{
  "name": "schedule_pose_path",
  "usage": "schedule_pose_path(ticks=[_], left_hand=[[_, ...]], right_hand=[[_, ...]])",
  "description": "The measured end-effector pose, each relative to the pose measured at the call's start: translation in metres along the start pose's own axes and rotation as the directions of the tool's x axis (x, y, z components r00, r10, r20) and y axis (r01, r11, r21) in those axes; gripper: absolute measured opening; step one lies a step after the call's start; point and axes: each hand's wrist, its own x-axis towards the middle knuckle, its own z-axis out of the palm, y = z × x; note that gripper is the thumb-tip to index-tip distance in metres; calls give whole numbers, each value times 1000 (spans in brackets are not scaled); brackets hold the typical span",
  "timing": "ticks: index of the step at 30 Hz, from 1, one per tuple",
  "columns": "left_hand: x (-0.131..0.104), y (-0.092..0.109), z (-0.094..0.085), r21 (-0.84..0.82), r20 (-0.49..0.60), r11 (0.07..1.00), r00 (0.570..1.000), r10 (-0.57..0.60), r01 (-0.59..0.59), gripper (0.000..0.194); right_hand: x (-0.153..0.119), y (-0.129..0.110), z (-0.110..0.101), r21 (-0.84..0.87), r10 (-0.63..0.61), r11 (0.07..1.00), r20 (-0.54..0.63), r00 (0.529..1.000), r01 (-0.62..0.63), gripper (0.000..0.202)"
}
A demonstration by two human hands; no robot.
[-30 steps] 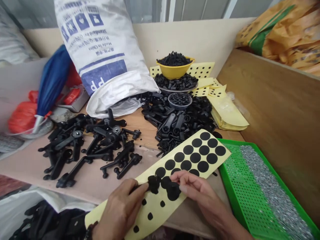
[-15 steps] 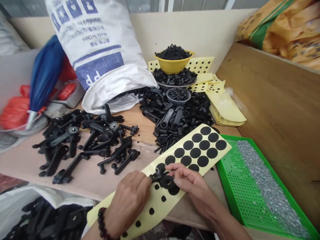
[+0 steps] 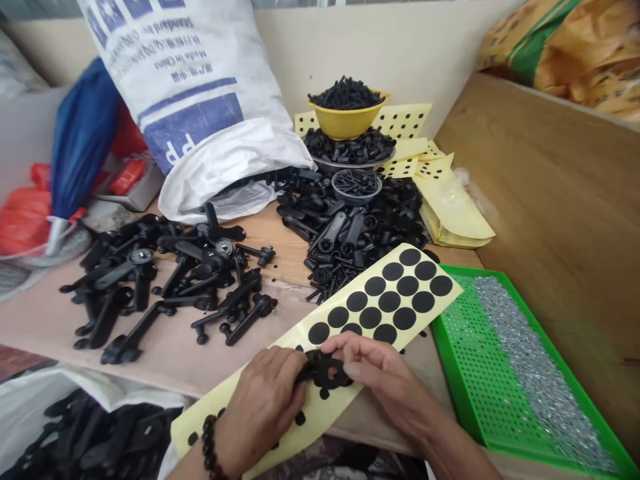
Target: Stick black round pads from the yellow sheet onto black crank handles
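Observation:
A yellow backing sheet (image 3: 350, 293) carrying round black stickers lies slanted across the table's front edge. Over its lower half, my left hand (image 3: 263, 407) and my right hand (image 3: 375, 373) both pinch a small black plastic part (image 3: 325, 369) with a round head. The left fingers grip its left end, while the right thumb and fingers press on its round end. Whether a sticker is on the part is hidden by my fingers. A beaded bracelet (image 3: 209, 443) shows on my left wrist.
Black plastic handles (image 3: 165, 280) lie scattered at left, and a heap of black parts (image 3: 355, 227) sits behind the sheet. A yellow bowl (image 3: 347, 120) of black screws, a white sack (image 3: 200, 107), and stacked yellow sheets (image 3: 450, 213) stand at the back. A green tray (image 3: 480, 373) of small metal screws is at right.
Both hands turned the black part over the sheet and brought it slightly lower. The view has tipped downward a little, so the table's things sit higher in the picture.

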Motion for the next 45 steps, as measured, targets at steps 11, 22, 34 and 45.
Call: schedule_pose_path(ticks=[11, 22, 34, 45], left_hand=[[8, 5, -12, -464, 265, 788, 912, -313, 405, 9], [22, 1, -4, -677, 591, 242, 710, -383, 695, 38], [20, 5, -6, -719, 592, 140, 705, -391, 681, 50], [18, 3, -5, -698, 570, 252, 733, -370, 670, 51]], right_hand=[[-4, 3, -3, -34, -26, 999, 46, 999, 27, 29], [-5, 3, -7, -23, -39, 999, -40, 998, 38, 28], [2, 2, 2, -74, -39, 997, -42, 998, 35, 24], [2, 7, 0, -120, -28, 993, -55, 998, 21, 22]])
